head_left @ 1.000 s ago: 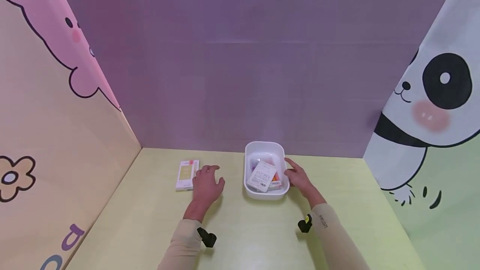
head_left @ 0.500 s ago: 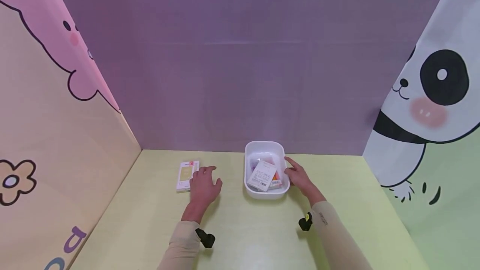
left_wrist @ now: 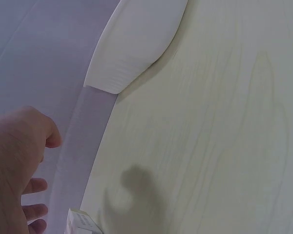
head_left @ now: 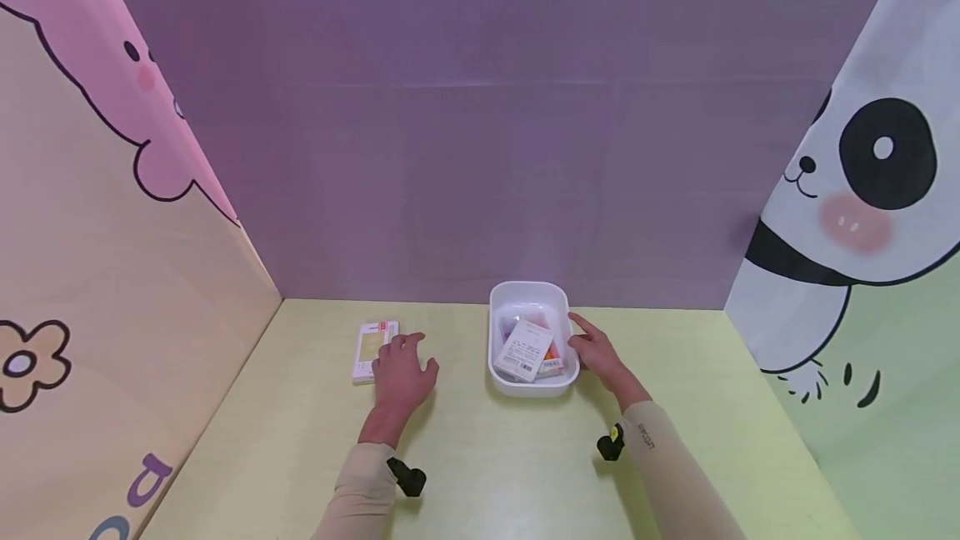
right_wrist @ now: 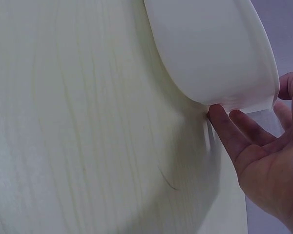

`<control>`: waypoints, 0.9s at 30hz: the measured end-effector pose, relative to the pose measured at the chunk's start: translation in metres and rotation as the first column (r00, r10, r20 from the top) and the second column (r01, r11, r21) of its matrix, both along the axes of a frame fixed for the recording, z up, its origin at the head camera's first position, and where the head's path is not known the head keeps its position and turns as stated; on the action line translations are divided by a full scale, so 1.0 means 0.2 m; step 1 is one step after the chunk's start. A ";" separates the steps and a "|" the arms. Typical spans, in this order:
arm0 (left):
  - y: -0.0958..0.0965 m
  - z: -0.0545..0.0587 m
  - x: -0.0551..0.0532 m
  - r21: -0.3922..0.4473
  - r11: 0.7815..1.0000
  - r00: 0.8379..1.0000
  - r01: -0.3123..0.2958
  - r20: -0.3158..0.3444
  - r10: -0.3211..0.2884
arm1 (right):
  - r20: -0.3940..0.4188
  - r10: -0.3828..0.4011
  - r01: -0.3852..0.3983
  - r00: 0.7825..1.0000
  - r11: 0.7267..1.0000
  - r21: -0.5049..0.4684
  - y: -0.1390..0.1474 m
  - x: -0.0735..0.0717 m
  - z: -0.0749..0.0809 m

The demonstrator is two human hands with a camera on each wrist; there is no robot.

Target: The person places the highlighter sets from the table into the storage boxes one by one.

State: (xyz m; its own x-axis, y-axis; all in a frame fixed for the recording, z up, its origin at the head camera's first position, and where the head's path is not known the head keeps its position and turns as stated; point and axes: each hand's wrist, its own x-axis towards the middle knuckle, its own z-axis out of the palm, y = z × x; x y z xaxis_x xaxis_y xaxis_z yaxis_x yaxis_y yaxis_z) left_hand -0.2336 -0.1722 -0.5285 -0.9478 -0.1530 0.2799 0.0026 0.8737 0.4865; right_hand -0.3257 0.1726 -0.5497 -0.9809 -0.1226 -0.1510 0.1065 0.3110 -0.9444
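Note:
A flat white box with a yellowish panel and a red mark (head_left: 364, 363) lies on the table at the left. My left hand (head_left: 402, 375) hovers over or touches its right edge, fingers loosely bent; contact cannot be told. In the left wrist view a corner of a white box (left_wrist: 83, 223) shows below that hand's fingers. My right hand (head_left: 602, 358) touches the right outer wall of a white plastic bin (head_left: 517, 297), its fingertips (right_wrist: 219, 111) along the wall and rim. Inside the bin lie a white printed box (head_left: 527, 350) and other small packages, partly hidden beneath it.
The pale wood-look table (head_left: 480, 457) meets a purple back wall (head_left: 480, 148). Printed panels stand at both sides, the right one showing a panda (head_left: 885, 157). Small black wrist devices sit at both cuffs, the left device (head_left: 408, 477) lower in view.
My left hand has drifted slightly left, a little farther over the flat white box. The right hand and the bin have kept their places, and the head view has shifted slightly.

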 end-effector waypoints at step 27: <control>-0.13 -0.08 0.01 0.031 0.998 0.998 -0.051 -0.042 0.052 | -0.033 -0.026 0.025 0.999 1.000 -0.009 -0.01 0.01 -0.01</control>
State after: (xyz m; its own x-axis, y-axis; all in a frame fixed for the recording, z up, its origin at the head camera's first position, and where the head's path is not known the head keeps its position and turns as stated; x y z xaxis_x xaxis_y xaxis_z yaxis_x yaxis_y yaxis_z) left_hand -0.2320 -0.1986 -0.5436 -0.9256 -0.2101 0.3148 -0.0202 0.8580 0.5132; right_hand -0.3231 0.1706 -0.5510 -0.9882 -0.0987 -0.1175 0.0831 0.3000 -0.9503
